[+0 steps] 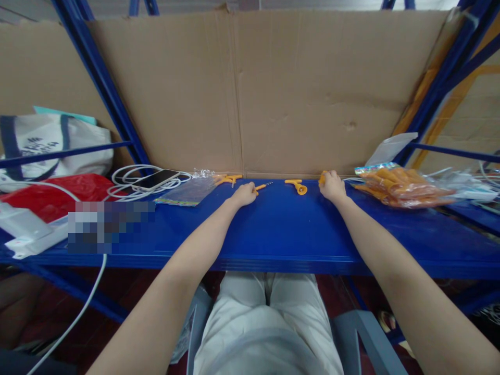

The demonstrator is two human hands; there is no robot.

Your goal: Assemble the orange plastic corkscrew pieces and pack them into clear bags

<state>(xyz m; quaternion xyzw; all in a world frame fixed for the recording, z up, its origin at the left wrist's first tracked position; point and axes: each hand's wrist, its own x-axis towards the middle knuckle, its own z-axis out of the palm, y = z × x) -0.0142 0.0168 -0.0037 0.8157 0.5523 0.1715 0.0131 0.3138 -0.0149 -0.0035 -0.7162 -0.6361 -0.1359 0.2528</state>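
My left hand [245,194] is closed on an orange tool with a thin metal spiral [269,184] that points right, just above the blue shelf [281,229]. My right hand [333,186] has its fingers wrapped round a small orange piece [322,178], mostly hidden by the fingers. Between the hands lies an orange plastic part [300,187] with a round, cup-like end. Behind my left hand, near the cardboard, another orange part [230,179] rests beside a clear plastic bag [187,191].
At the right lies a clear bag of orange items [406,185]. A phone [156,179], coiled white cable [127,177], red bag [74,192] and white power strip [37,237] are at the left. Cardboard [289,94] stands behind, between blue posts [103,78].
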